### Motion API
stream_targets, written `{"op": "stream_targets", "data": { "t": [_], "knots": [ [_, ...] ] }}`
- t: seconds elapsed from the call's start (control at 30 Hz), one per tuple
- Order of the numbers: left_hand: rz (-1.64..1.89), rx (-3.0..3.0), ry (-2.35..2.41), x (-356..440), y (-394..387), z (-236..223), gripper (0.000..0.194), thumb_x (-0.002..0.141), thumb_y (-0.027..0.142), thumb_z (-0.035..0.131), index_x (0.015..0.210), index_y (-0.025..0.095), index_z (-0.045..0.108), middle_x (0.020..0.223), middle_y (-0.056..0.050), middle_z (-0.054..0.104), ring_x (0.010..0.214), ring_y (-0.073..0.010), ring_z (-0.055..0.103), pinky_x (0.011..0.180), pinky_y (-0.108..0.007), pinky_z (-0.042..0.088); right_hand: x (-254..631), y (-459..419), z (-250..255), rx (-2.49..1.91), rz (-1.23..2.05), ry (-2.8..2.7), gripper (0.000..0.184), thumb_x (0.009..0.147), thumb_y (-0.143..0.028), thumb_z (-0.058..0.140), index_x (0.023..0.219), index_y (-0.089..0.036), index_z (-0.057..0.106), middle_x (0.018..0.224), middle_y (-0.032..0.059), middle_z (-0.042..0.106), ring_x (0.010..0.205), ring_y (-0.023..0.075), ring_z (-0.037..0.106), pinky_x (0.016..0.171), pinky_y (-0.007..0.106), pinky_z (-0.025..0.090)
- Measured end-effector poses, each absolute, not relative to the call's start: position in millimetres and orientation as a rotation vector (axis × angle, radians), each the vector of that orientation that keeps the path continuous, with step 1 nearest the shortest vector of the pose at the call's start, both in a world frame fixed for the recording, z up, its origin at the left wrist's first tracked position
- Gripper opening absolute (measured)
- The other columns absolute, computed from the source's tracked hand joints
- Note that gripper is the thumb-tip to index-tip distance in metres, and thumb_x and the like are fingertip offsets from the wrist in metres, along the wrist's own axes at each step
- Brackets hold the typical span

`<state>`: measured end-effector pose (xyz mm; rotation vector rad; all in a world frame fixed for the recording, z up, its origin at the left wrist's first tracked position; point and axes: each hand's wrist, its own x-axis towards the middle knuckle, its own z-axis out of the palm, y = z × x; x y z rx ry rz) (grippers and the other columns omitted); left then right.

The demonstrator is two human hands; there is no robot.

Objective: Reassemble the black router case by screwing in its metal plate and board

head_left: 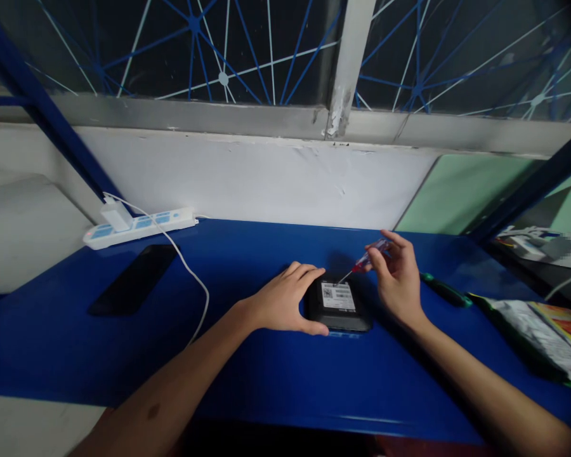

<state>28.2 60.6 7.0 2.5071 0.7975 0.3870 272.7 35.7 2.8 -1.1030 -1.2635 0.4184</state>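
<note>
A flat black box-shaped device with a white printed label lies on the blue table. Against its left side is my left hand, its thumb at the near edge and its fingers at the far edge, holding it. Between the thumb and fingers of my right hand is a screwdriver with a clear and red handle. Its thin metal shaft slants down to the left, and the tip meets the device near the label's top edge. Whether the tip sits in a screw is too small to tell.
A black phone-like slab lies at left, beside a white cable from a charger in a power strip. At right are a green-handled tool and a shiny packet. A white wall backs the table.
</note>
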Motion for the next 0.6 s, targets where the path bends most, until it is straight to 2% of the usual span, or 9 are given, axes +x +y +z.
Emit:
{"op": "stream_targets", "data": {
  "t": [0.37,0.6],
  "knots": [
    [0.406,2.528,0.785,21,64,4,0.112,0.066,0.074,0.074,0.156,0.024,0.03,0.152,-0.013,0.043,0.138,-0.0407,0.037,0.112,-0.061,0.036,300,58,-4,-1.17,0.341,-1.256,0.037,0.09,-0.035,0.064,0.125,-0.025,0.056,0.087,-0.0027,0.055,0.06,0.0101,0.062,0.057,0.029,0.059],
    [0.383,2.527,0.792,21,65,2,0.11,0.066,0.071,0.075,0.155,0.024,0.031,0.153,-0.014,0.041,0.139,-0.0419,0.037,0.113,-0.062,0.035,298,56,-3,-1.148,0.348,-1.312,0.037,0.093,-0.034,0.061,0.128,-0.025,0.053,0.092,-0.0003,0.059,0.063,0.0115,0.065,0.059,0.031,0.06]
  ]
}}
